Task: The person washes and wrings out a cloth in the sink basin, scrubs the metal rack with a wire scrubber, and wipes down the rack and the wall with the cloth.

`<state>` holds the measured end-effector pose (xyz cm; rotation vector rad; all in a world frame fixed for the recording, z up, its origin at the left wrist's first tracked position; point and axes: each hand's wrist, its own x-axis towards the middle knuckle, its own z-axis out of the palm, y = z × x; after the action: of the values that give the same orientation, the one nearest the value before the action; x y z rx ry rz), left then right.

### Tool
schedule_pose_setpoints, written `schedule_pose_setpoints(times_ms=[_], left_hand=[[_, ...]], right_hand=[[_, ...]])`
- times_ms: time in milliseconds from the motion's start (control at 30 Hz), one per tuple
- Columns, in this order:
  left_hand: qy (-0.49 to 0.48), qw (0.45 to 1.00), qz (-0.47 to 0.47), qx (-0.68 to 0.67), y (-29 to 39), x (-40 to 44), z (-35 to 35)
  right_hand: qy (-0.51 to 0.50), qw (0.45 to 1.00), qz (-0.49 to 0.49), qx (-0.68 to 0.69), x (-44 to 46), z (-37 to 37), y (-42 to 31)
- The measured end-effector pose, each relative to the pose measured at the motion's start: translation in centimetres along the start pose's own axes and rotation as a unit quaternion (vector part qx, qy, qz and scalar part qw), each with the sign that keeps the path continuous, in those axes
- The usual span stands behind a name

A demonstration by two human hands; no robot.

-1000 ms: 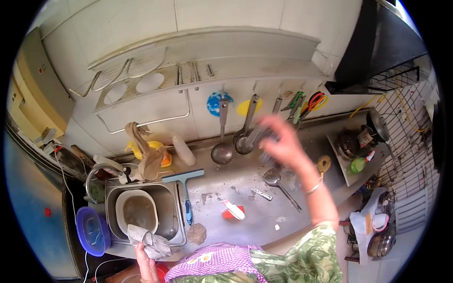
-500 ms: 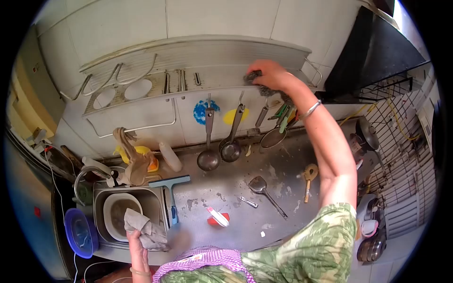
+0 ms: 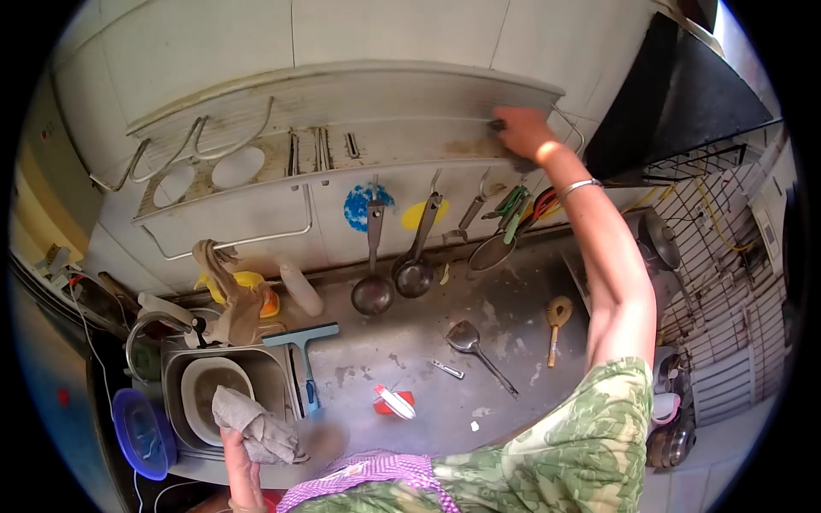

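Dark scourer (image 3: 498,125): on the wall shelf (image 3: 393,144), toward its right end, mostly hidden under the right hand (image 3: 524,133). Fingers bent and closed over it — blurred; exact finger spacing cannot be told. Brownish staining on the shelf surface just left of the hand.

Grey cloth (image 3: 259,425): bunched in the left hand (image 3: 241,468), near the front edge of the sink (image 3: 272,386). Thumb presses on the near side; the other fingers are hidden by the cloth. White basin (image 3: 191,400) sits in the sink.

Below the shelf: two ladles (image 3: 372,295) and a strainer (image 3: 493,253) hang. On the counter (image 3: 410,355) — squeegee (image 3: 302,336), turner (image 3: 464,336), wooden-handled brush (image 3: 558,312).
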<state>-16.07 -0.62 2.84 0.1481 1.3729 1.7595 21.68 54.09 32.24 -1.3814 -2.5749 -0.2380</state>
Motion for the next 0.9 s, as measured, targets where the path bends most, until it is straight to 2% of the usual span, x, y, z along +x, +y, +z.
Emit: schedule_pose_setpoints(times_ms=[33, 133, 233, 333, 367, 433, 533, 600, 667, 700, 733, 800, 900], left_hand=[[0.003, 1.0, 0.002, 0.011, -0.5, 0.2, 0.5], [0.004, 0.999, 0.016, 0.044, -0.6, 1.1, 1.2], [0.006, 1.0, 0.011, 0.029, -0.6, 1.2, 0.1], [-0.005, 1.0, -0.018, 0.021, -0.3, 1.0, 0.9], [0.008, 1.0, 0.005, 0.028, 0.7, 0.2, 3.8], [0.008, 0.999, 0.017, 0.042, 0.7, 0.2, 4.0], [0.007, 1.0, 0.016, 0.023, 1.0, 0.4, 3.1], [0.002, 1.0, -0.004, -0.017, 0.7, 0.6, 1.3], [-0.017, 1.0, -0.013, 0.016, 0.4, 0.8, 2.0], [-0.013, 0.999, -0.001, 0.038, -0.2, 1.3, 2.2], [-0.011, 0.998, 0.014, 0.062, -0.2, 1.6, 2.3], [-0.007, 1.0, 0.018, 0.02, 0.4, 1.0, 3.0], [0.016, 1.0, -0.005, 0.009, 0.6, 0.7, 2.2]], right_hand=[[0.006, 1.0, -0.013, -0.022, -0.1, 0.1, -2.1], [-0.018, 0.99, -0.096, 0.1, 0.1, 0.2, -5.2], [-0.007, 0.998, -0.001, 0.069, 1.3, 1.7, 2.5], [-0.074, 0.992, 0.057, -0.083, 0.3, -0.7, -6.0], [-0.064, 0.997, 0.021, -0.026, 0.1, -0.6, -6.1], [-0.04, 0.994, -0.049, 0.093, -0.4, -0.3, -6.4], [-0.028, 0.997, 0.071, 0.024, -0.6, -0.6, 0.5], [-0.032, 0.998, 0.049, -0.023, -0.2, 0.1, 0.5], [-0.069, 0.997, -0.008, -0.039, -0.3, -0.5, -5.6], [-0.062, 0.997, -0.024, 0.032, -1.8, -2.3, -8.3], [-0.02, 0.999, -0.006, 0.028, -1.8, -1.0, -6.2], [0.067, 0.997, 0.025, 0.007, -0.8, 1.3, -0.3], [-0.008, 0.995, 0.07, -0.077, -0.1, 0.3, 0.3]])
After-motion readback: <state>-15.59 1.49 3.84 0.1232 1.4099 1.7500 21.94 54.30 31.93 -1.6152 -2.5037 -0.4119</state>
